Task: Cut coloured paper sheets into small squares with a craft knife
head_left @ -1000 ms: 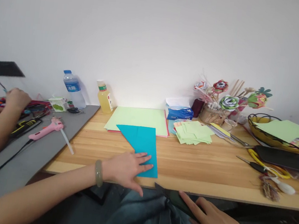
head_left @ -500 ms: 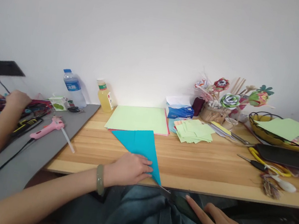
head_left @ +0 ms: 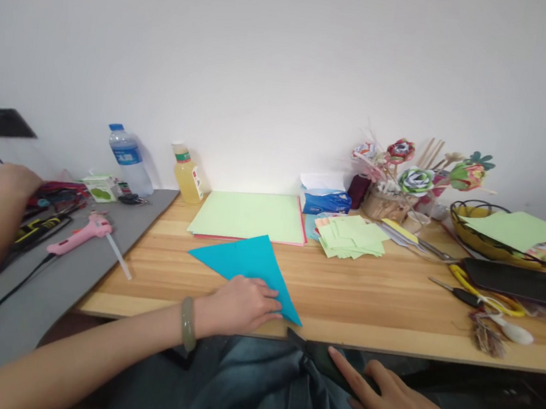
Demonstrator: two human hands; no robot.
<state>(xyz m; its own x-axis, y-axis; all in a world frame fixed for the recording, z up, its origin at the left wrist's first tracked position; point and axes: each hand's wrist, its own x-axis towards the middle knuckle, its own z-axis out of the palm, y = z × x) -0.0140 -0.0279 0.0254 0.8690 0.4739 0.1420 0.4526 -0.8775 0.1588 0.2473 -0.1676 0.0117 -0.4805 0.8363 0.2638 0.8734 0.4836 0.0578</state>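
Observation:
A blue sheet of paper (head_left: 260, 263) folded into a triangle lies on the wooden table, one corner pointing at the front edge. My left hand (head_left: 244, 305) rests on its lower part, fingers stretched out and pressing it against the tabletop. Wrapped around the dark green handle of a knife (head_left: 320, 357) is my right hand (head_left: 392, 408), its index finger laid along the handle. The blade points up and left, just beside the paper's near corner and apart from it. My right palm hides the handle's end.
Behind the blue paper lies a stack of coloured sheets (head_left: 251, 215), beside small green paper pieces (head_left: 349, 236). Bottles and a pink glue gun (head_left: 80, 235) stand or lie left. At right are a yellow basket (head_left: 475, 231) and an awl (head_left: 462, 295). Another person's hand (head_left: 13, 187) works far left.
The blue paper has turned counterclockwise under my left hand, and its near corner has moved up onto the table, away from the blade. The knife has shifted slightly left.

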